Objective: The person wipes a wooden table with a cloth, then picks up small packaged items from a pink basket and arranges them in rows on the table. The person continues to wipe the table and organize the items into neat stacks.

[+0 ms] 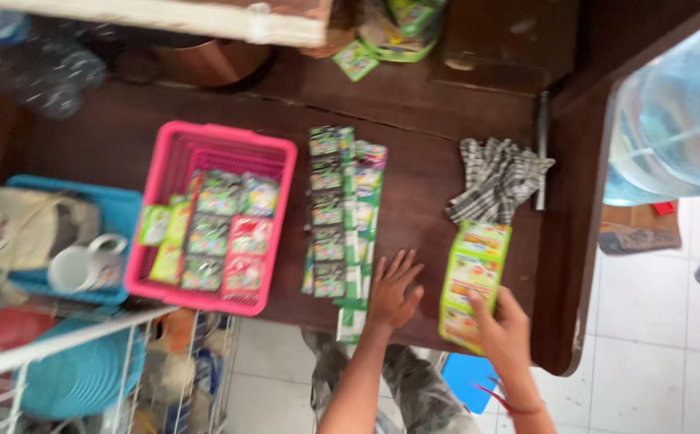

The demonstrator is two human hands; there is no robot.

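Pink plastic lattice basket at centre left on dark brown wooden table, filled with small green and red sachets. Blue plastic tray at far left, white ceramic mug lying in it. Grey-and-white checked cloth crumpled right of centre. Large clear blue water jug at upper right. White wire rack at lower left.
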